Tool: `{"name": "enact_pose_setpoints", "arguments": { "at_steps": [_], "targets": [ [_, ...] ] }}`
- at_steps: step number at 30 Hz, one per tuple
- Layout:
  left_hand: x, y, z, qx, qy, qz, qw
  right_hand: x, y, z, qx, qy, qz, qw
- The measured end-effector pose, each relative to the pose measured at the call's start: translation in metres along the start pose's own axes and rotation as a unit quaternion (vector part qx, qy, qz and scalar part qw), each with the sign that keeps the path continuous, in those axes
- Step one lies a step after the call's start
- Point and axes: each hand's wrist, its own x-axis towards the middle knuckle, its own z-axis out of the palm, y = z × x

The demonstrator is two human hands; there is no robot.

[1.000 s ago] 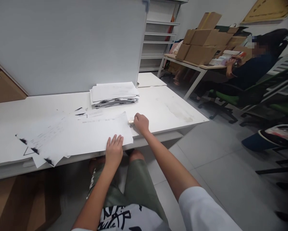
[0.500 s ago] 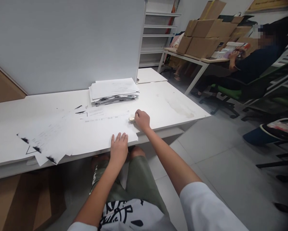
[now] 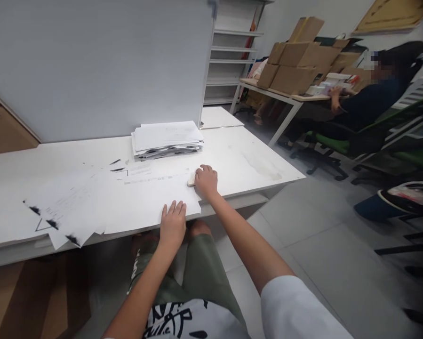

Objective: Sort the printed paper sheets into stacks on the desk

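Note:
My left hand (image 3: 173,224) lies flat with its fingers stretched over the front edge of a white sheet of paper (image 3: 144,205) on the white table. My right hand (image 3: 206,181) rests at the sheet's right edge, curled over a small cream-coloured tool (image 3: 191,182). Only the tool's left end shows; the rest is hidden under the hand, so I cannot tell its kind. Faint print runs along the sheet's far side. To the left lie overlapping printed sheets (image 3: 68,197) with black smudges, their corners hanging past the table's front edge.
A thick paper stack (image 3: 167,134) stands behind my hands, against a grey panel (image 3: 101,66). The white table (image 3: 246,165) ends at the right. Beyond, a person (image 3: 384,99) sits at another desk with cardboard boxes (image 3: 296,56). A dark blue bin (image 3: 373,207) stands on the floor.
My right hand's fingers have loosened from a fist and now stretch forward over the cream tool. My left hand stays on the paper. The view has tilted up slightly.

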Motion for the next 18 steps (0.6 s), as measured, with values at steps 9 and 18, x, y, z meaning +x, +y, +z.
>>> {"name": "enact_pose_setpoints", "arguments": {
  "at_steps": [9, 18],
  "targets": [
    [-0.002, -0.035, -0.018, -0.054, 0.048, 0.021, 0.997, -0.002, -0.003, -0.001, 0.085, 0.018, 0.05, 0.995],
    [0.02, -0.126, -0.145, -0.528, 0.203, -0.379, 0.732, 0.002, 0.003, 0.005, 0.238, 0.092, 0.122, 0.959]
  ]
}}
